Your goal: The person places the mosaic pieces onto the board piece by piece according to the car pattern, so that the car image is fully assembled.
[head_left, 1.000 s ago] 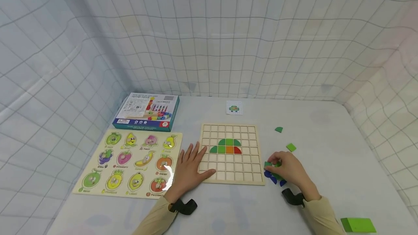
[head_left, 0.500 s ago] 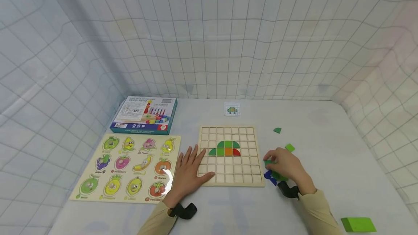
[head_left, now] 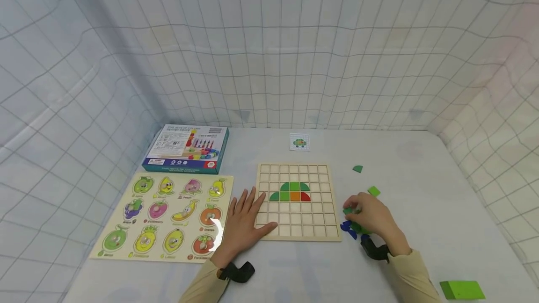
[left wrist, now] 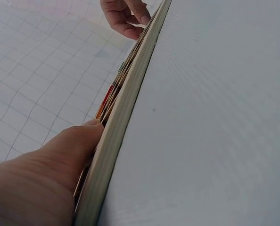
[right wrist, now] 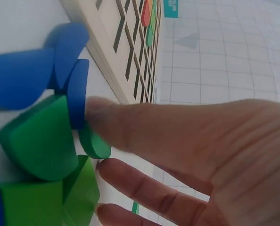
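Wooden and pale, the grid board lies flat on the table, square to us, with a short row of green, orange and red tiles set in its upper middle cells. We find our left hand spread flat, fingers straight, pressing the board's near left corner, as it did a second ago. Our right hand has shifted slightly away from the board edge since half a second ago, and its fingertips now pinch a small green piece at the heap of green and blue pieces just right of the board; we judge a pick-up is under way, not yet lifted clear. The piece appears to be a quarter-round wedge, seen edge-on, its longer side running roughly toward the board; its exact heading we cannot confirm. Two loose green pieces lie farther back.
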### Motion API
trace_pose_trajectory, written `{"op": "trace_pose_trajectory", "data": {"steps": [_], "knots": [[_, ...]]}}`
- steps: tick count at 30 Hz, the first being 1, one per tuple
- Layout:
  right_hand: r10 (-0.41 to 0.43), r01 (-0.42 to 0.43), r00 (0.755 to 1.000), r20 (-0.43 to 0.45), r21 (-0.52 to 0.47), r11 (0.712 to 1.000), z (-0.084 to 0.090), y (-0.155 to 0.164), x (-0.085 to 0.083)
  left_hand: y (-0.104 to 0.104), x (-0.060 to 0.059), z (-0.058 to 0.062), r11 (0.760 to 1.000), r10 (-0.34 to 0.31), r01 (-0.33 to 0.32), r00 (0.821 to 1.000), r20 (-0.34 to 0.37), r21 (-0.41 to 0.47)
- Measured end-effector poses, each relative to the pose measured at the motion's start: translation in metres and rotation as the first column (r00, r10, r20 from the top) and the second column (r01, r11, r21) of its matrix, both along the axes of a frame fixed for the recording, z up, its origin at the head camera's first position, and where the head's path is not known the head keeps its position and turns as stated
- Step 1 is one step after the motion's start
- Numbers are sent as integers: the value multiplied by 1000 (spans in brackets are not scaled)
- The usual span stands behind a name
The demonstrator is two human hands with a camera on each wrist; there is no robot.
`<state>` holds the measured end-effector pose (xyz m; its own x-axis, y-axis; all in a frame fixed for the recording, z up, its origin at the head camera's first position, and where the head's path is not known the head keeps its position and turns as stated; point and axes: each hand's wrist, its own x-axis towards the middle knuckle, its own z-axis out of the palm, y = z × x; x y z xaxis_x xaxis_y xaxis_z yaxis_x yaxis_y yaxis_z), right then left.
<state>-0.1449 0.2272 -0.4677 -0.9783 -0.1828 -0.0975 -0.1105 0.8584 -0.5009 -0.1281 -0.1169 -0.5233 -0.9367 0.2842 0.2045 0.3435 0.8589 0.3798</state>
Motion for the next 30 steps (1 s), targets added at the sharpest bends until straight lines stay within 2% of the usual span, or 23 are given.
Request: {"op": "trace_pose_trajectory", "data": {"steps": [5,13,19,30], "knots": [[-59,60,998,-33,33,998,-3,-1,1,0,-1,-1,1000,-2,2,1000,-8,-4],[-124,124,992,-7,12,992,-9,-1,3,-1,1,0,1000,-12,12,1000,5,0],[-135,135,991,-3,-14,991,-6,1,0,-1,1,1,1000,-5,5,1000,9,-5],[-101,110,991,85,-107,988,-4,5,-9,-1,0,1,1000,-3,3,1000,4,-2]]}}
